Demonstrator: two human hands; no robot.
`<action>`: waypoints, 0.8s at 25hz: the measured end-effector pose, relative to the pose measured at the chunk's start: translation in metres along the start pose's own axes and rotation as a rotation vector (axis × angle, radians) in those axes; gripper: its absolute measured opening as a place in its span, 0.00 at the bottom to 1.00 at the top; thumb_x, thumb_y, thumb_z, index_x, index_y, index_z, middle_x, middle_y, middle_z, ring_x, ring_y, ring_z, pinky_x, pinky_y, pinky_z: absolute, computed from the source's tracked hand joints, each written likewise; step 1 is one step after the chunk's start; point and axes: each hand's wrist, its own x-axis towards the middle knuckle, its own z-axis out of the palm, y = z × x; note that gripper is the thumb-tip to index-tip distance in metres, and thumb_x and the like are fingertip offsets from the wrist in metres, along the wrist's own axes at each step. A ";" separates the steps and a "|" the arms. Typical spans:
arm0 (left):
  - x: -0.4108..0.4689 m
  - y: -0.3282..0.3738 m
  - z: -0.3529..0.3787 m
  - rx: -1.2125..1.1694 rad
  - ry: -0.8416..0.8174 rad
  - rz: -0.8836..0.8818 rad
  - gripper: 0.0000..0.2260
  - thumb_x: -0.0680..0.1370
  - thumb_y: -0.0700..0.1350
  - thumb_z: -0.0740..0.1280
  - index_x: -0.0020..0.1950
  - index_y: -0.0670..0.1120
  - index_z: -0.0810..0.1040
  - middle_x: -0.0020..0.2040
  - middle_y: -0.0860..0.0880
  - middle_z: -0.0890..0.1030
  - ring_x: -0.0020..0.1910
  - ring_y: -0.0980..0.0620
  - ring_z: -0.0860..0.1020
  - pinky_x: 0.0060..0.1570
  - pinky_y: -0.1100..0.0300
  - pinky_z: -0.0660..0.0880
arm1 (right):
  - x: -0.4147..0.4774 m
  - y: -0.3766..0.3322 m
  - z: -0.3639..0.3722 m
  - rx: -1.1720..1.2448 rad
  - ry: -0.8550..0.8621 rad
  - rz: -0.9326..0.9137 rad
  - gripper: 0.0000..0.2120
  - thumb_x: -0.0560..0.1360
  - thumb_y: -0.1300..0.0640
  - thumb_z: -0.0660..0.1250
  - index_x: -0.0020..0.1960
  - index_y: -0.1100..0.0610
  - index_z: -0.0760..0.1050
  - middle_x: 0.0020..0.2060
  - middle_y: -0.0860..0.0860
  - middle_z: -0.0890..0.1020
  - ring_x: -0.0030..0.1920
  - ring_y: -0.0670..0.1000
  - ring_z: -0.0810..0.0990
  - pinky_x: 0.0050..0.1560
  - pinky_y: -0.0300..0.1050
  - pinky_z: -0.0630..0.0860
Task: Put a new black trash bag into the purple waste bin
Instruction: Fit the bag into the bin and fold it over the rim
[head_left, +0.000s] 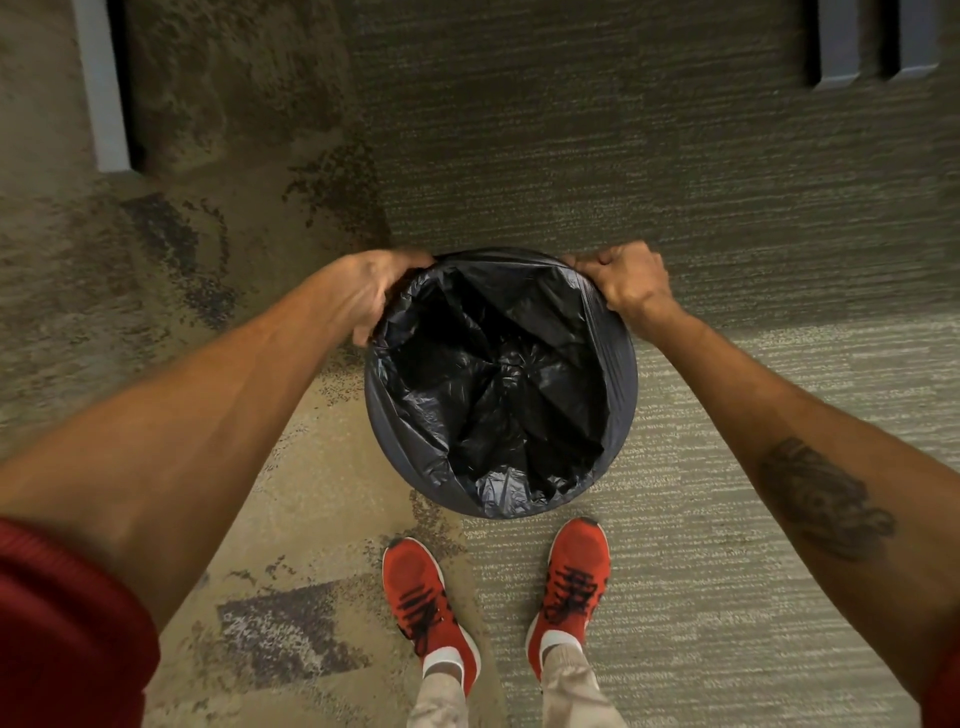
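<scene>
A black trash bag (498, 384) lines a round bin standing on the carpet in front of my feet. The bag's top is folded outward over the rim and covers the bin's outside, so no purple shows. My left hand (374, 293) grips the bag's edge at the rim's far left. At the rim's far right, my right hand (626, 280) is closed on the bag's edge. The bag hangs crumpled and open inside.
Patterned carpet (727, 208) surrounds the bin. A grey furniture leg (106, 93) stands at the far left, two more legs (836, 47) at the far right. My red shoes (571, 582) are just behind the bin.
</scene>
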 end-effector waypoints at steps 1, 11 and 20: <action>0.010 -0.003 -0.003 -0.020 -0.044 0.004 0.48 0.63 0.65 0.75 0.77 0.45 0.66 0.76 0.40 0.68 0.76 0.33 0.62 0.73 0.32 0.53 | 0.001 0.001 0.000 0.011 -0.014 0.024 0.20 0.73 0.41 0.73 0.46 0.59 0.85 0.39 0.52 0.86 0.38 0.48 0.81 0.47 0.44 0.79; 0.009 -0.062 -0.003 -0.126 -0.236 0.140 0.20 0.82 0.53 0.62 0.43 0.40 0.86 0.47 0.41 0.86 0.46 0.45 0.84 0.53 0.51 0.78 | -0.016 0.024 0.005 0.459 -0.230 0.257 0.14 0.76 0.46 0.72 0.41 0.55 0.79 0.35 0.50 0.86 0.31 0.46 0.83 0.34 0.38 0.80; 0.042 -0.118 -0.013 -0.587 -0.098 0.302 0.23 0.78 0.58 0.68 0.67 0.45 0.79 0.65 0.42 0.81 0.61 0.43 0.82 0.59 0.49 0.80 | -0.054 0.065 -0.003 0.760 -0.337 0.253 0.23 0.79 0.40 0.64 0.60 0.59 0.80 0.46 0.49 0.85 0.53 0.53 0.81 0.56 0.53 0.79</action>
